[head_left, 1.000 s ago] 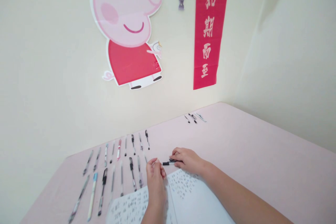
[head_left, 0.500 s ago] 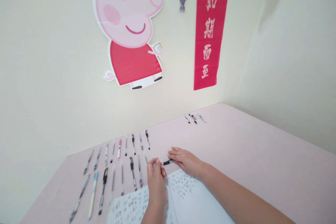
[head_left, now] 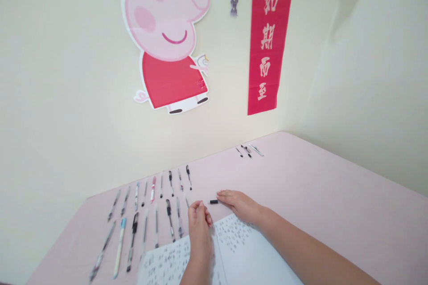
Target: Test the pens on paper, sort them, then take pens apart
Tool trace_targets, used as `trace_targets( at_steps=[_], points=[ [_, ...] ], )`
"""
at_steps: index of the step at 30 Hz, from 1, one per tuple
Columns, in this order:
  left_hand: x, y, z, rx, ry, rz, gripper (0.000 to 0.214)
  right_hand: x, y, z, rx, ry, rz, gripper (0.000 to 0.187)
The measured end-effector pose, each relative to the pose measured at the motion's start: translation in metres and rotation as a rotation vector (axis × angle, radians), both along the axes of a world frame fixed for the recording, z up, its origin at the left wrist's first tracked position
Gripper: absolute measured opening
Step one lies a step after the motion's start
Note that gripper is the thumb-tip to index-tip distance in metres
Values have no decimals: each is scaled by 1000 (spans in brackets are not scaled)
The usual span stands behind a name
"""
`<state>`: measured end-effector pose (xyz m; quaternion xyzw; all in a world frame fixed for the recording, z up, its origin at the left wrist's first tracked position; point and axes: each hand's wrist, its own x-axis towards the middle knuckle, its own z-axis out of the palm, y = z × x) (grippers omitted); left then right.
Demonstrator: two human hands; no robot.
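Note:
My left hand is closed in a pinch over the open notebook, its fingertips holding a thin pen part that I can hardly make out. My right hand lies on the pink table just beyond the notebook, fingers closed on a short black pen cap that sticks out to the left. Two rows of pens lie side by side on the table left of my hands.
A few small pen parts lie far back near the wall. A cartoon pig cut-out and a red paper banner hang on the wall behind the table. A side wall closes the right.
The black pen piece in my right hand shows shorter now and has slid slightly away from my left hand. Both hands have barely shifted.

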<state>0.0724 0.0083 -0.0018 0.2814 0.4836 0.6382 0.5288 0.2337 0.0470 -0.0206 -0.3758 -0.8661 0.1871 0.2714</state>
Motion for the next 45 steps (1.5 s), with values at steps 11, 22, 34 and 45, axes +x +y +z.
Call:
trace_targets(
  at_steps=[11, 22, 34, 45],
  points=[
    [3, -1, 3, -71, 70, -115, 20, 39, 13, -14, -10, -32, -229, 49],
    [5, -1, -6, -33, 169, -214, 23, 131, 33, -40, 21, -107, -794, 64],
    [6, -4, 0, -39, 174, -216, 23, 174, 51, -48, 139, -199, -997, 58],
    [6, -4, 3, -33, 178, -230, 24, 182, 57, -44, 118, -249, -1048, 54]
  ],
)
